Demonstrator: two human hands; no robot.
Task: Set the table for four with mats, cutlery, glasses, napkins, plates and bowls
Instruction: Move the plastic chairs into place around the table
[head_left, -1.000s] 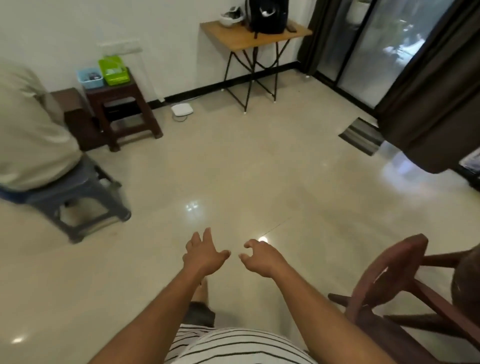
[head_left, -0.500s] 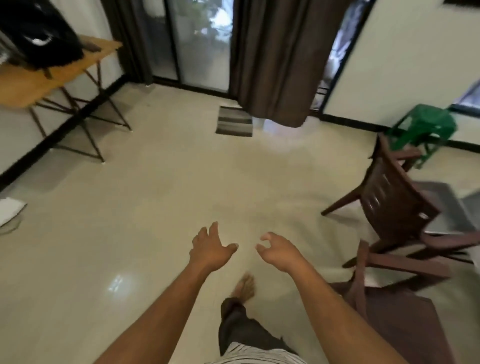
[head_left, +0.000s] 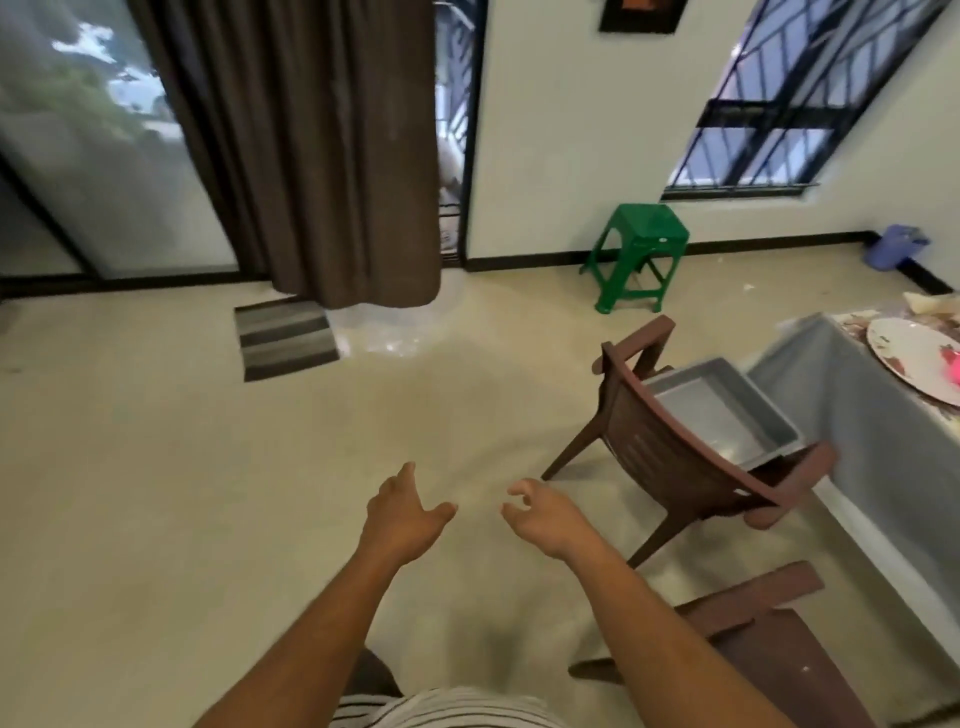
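Both empty hands, left hand (head_left: 402, 519) and right hand (head_left: 545, 514), hover above floor (head_left: 156, 493).

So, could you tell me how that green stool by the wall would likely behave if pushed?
The green stool looks like moulded plastic, so probably light and stiff. On the glossy floor it would likely slide easily. Its tall, splayed legs suggest a high push might tip it.

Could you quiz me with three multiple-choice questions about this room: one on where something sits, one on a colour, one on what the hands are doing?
1. Where is the grey tub? A on the brown chair B on the stool C on the doormat
2. What colour is the stool? A blue B green C red
3. What do the hands hold? A plates B glasses C nothing

Answers: A, the tub rests on the chair seat; B, the stool is plainly green; C, the left hand and right hand are both empty over bare floor.
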